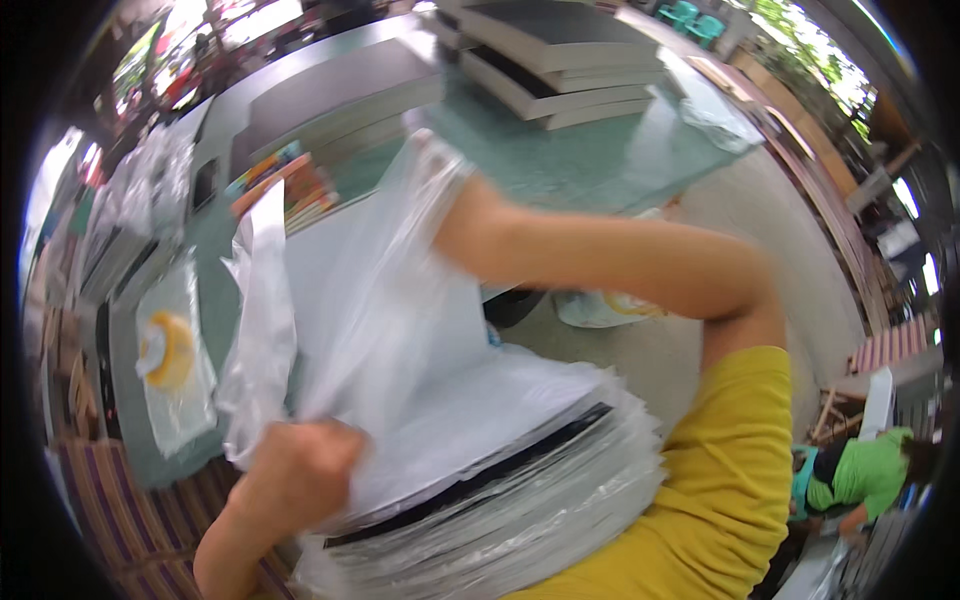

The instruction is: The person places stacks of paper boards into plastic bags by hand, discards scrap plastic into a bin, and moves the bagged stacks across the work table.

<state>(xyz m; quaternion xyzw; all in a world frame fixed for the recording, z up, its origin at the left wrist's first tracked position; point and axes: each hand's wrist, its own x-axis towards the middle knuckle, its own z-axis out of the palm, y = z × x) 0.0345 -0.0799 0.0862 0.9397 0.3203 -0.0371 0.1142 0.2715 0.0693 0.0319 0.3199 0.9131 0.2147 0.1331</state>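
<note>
A clear plastic bag (375,300), blurred by motion, is stretched between my two hands. My left hand (305,462) is closed in a fist on its lower near edge. Higher up, my right hand (465,215) reaches to the bag's far end, with plastic over its fingers; they are too covered and smeared to show their grip. Below the bag is a pale flat panel (450,330). A thick stack of flat pieces in clear plastic (530,520) lies close to me, with a dark strip along its upper edge.
Thick dark-topped slabs (560,40) are piled on the green table (560,165), with another dark slab (340,85) to their left. At left lie a phone (205,183), a yellow tape roll (168,350) and crumpled plastic (262,320). A person in green (870,475) is at far right.
</note>
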